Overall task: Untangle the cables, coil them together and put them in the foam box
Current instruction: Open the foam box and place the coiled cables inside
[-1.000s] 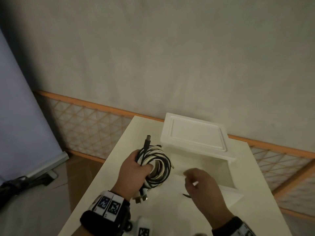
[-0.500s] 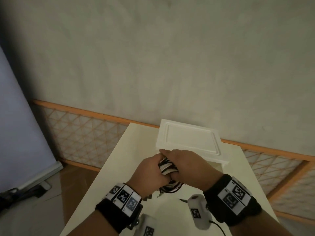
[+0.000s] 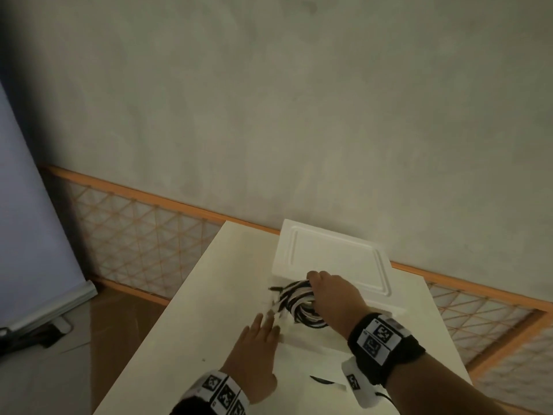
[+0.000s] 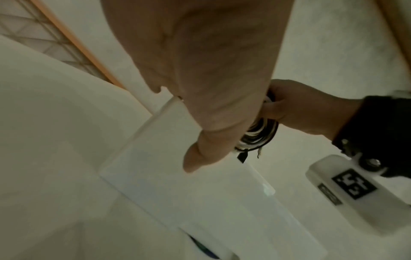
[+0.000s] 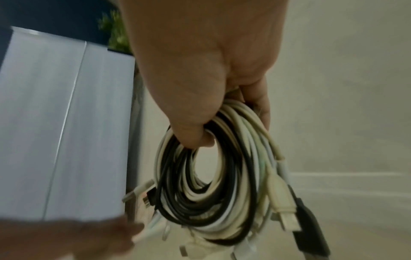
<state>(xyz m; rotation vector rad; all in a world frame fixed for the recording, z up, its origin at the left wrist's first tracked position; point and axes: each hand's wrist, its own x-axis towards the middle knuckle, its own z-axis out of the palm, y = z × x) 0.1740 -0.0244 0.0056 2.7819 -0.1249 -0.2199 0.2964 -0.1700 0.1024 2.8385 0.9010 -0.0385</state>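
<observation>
A coil of black and white cables [image 3: 296,298] hangs from my right hand [image 3: 332,298], whose fingers and thumb curl round its upper loops [image 5: 211,176]. The coil is at the mouth of the white foam box [image 3: 314,348], in front of the box's lid [image 3: 335,256], which leans up behind it. Several plug ends [image 5: 282,193] dangle from the coil. My left hand [image 3: 260,339] lies just left of the coil with fingers straight, over the box's rim [image 4: 155,140]; its fingertips [image 5: 124,230] are close to the loose plugs. The coil [image 4: 255,137] shows behind my left palm.
The box stands on a white table [image 3: 209,310], whose left edge drops to a brown floor. An orange lattice fence [image 3: 143,241] runs behind the table below a grey wall. A pale screen [image 3: 30,235] stands at the far left. A small dark object [image 3: 321,381] lies near my right wrist.
Both hands held the coil half a second ago. My left hand has let go, opened and drawn back. My right hand has carried the coil forward to the box mouth.
</observation>
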